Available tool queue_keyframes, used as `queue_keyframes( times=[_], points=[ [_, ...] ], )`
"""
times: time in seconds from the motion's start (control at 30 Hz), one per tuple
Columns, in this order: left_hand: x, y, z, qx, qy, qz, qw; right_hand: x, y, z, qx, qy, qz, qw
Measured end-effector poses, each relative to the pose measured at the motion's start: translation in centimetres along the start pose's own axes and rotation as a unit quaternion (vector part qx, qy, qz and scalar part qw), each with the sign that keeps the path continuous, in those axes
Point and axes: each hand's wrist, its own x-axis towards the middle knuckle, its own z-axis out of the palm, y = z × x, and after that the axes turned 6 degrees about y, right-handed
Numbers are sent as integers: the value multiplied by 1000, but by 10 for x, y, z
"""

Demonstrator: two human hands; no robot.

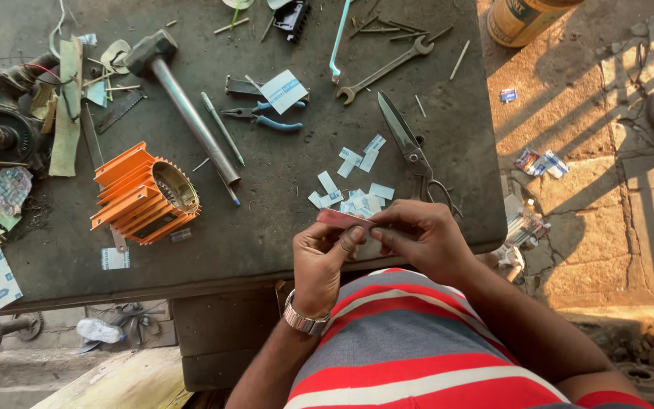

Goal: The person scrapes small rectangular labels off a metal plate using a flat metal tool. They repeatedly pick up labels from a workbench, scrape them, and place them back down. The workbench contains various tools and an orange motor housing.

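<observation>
Reddish thin flat strip (340, 220) is being pinched btwn fingers of left hand (321, 261) & right hand (416, 238) at dark bench (281, 235) edge, likely risking slipping off, w/ open grey metal shears (412, 151) lying nearby.

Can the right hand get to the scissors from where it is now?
Probably yes. The scissors lie open on the dark table just beyond the right hand, nothing on top. But both hands pinch a small reddish strip, so the right hand must let go first.
</observation>
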Motion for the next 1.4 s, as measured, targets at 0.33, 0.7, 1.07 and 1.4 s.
queue_keyframes(
  times=[0.33,0.7,1.07,1.4],
  points=[
    [-3,0,5,-4,23,17,1000,4,-7,3,-54,3,-47,997],
    [-1,8,13,5,18,17,1000,10,-20,3,-46,-2,-25,999],
    [-3,11,15,19,21,30,999,12,-28,4,-27,-14,-15,999],
    [-6,12,12,48,44,55,996,13,-29,2,30,-40,50,998]
  ],
)
